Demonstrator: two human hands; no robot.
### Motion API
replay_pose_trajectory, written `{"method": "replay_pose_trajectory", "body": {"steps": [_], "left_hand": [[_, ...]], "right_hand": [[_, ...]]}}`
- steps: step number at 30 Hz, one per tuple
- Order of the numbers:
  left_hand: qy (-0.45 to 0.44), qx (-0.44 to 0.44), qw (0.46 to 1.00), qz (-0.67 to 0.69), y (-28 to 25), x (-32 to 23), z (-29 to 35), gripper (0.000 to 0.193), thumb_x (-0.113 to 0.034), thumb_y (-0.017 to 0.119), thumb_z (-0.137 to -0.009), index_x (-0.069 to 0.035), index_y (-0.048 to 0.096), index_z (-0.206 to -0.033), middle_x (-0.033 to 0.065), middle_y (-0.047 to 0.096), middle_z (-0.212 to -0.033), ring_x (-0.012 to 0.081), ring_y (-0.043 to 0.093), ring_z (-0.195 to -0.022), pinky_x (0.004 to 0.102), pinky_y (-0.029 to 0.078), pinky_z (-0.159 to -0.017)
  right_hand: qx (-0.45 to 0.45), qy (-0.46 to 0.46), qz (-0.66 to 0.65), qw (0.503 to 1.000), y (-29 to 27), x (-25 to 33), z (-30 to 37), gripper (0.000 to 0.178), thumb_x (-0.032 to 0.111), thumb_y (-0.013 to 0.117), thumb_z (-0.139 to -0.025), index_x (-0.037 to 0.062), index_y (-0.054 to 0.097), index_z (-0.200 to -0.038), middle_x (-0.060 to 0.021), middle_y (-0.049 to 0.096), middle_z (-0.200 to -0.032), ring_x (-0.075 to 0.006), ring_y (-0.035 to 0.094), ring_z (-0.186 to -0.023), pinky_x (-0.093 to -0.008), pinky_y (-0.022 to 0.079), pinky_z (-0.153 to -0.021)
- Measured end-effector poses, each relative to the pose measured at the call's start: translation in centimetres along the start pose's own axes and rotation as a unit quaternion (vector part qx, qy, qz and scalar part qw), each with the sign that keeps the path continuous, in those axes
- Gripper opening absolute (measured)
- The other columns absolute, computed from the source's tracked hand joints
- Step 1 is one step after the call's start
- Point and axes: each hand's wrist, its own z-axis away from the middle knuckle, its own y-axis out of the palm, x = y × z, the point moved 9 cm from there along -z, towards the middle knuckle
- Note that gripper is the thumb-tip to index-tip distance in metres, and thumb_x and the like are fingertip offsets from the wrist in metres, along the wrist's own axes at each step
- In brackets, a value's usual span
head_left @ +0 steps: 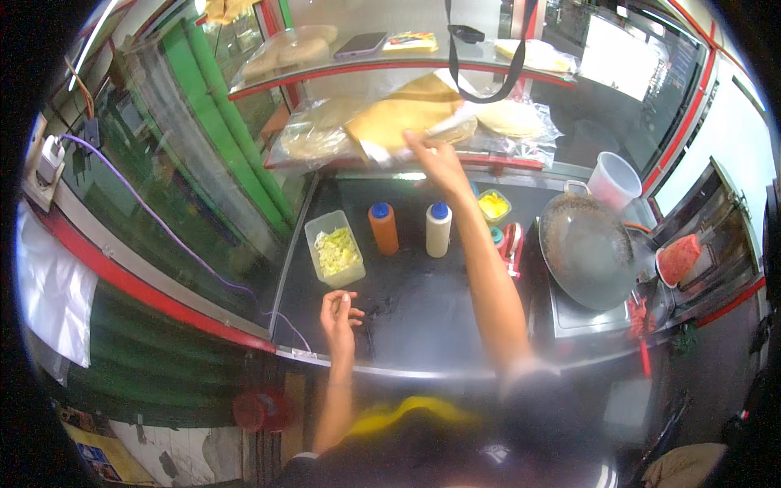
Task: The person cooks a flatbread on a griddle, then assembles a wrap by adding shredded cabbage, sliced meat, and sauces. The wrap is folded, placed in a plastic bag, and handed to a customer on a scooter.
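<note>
My right hand (439, 167) reaches up to the lower shelf and pinches the near edge of a sheet of brown wrapping paper (411, 112) with a white underside. The paper lies tilted over plastic bags; one bag of flat round breads (512, 119) shows to its right. Over the front of the counter hovers my left hand (340, 315), its fingers loosely bent and apart, with nothing in it. Just beyond that hand stands a clear tub of chopped cabbage (335, 250). An orange sauce bottle (383, 229) and a white sauce bottle (438, 231), both blue-capped, stand between my arms.
To the right, a dark wok (587, 248) sits on a stove (573, 321), with a translucent bucket (614, 180) behind it. A small tub of yellow pieces (494, 205) is beside my right forearm. A phone (360, 45) lies on the upper shelf (407, 65), and a black strap (521, 61) hangs before it.
</note>
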Motion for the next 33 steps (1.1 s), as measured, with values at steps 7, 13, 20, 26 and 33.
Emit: {"method": "replay_pose_trajectory", "body": {"steps": [7,13,20,26,33], "left_hand": [[0.208,-0.011,0.971,-0.114,4.5,-15.8,-0.8,0.038,-0.03,0.061,-0.115,0.004,0.079,-0.115,0.0106,0.071,-0.134,0.0155,0.073,-0.092,0.0281,0.056,-0.075],[0.468,0.064,0.865,-0.172,14.0,-34.2,-6.8,0.027,-0.02,0.061,-0.11,0.0,0.076,-0.122,0.0142,0.08,-0.116,0.0264,0.077,-0.106,0.0377,0.058,-0.094],[0.439,0.085,0.788,-0.423,35.0,-47.8,-27.4,0.053,-0.045,0.076,-0.097,-0.007,0.076,-0.135,0.0205,0.076,-0.138,0.039,0.074,-0.125,0.0475,0.058,-0.106],[0.296,0.162,0.759,-0.558,48.5,-42.6,-33.3,0.117,-0.091,0.074,-0.075,0.0,0.07,-0.148,0.0246,0.066,-0.154,0.0422,0.063,-0.144,0.0506,0.049,-0.12],[0.399,0.101,0.717,-0.563,49.3,-43.8,-32.5,0.1,-0.072,0.083,-0.074,0.0,0.072,-0.142,0.0241,0.075,-0.138,0.0374,0.072,-0.132,0.0462,0.058,-0.109]], "right_hand": [[0.104,-0.109,-0.023,0.988,2.7,0.9,12.4,0.033,0.031,0.082,-0.103,0.0012,0.083,-0.117,-0.0046,0.078,-0.087,-0.0096,0.065,-0.065,-0.0294,0.051,-0.057],[0.034,-0.058,0.036,0.997,-2.2,-1.9,20.7,0.022,0.022,0.088,-0.098,0.0006,0.083,-0.093,-0.0005,0.075,-0.077,-0.0045,0.063,-0.068,-0.026,0.049,-0.06],[-0.048,0.031,0.067,0.996,-10.0,-5.8,30.2,0.022,0.02,0.087,-0.099,0.0005,0.082,-0.091,0.0011,0.076,-0.078,-0.0023,0.063,-0.069,-0.0237,0.048,-0.06],[-0.174,0.113,0.066,0.976,-15.2,-9.9,38.1,0.019,0.017,0.084,-0.101,-0.0007,0.082,-0.094,-0.001,0.077,-0.081,-0.0046,0.066,-0.07,-0.0245,0.05,-0.063],[-0.275,0.139,0.031,0.951,-20.0,-10.3,42.0,0.018,0.015,0.08,-0.104,-0.0019,0.079,-0.097,-0.003,0.076,-0.08,-0.0068,0.066,-0.073,-0.0253,0.05,-0.066]]}}
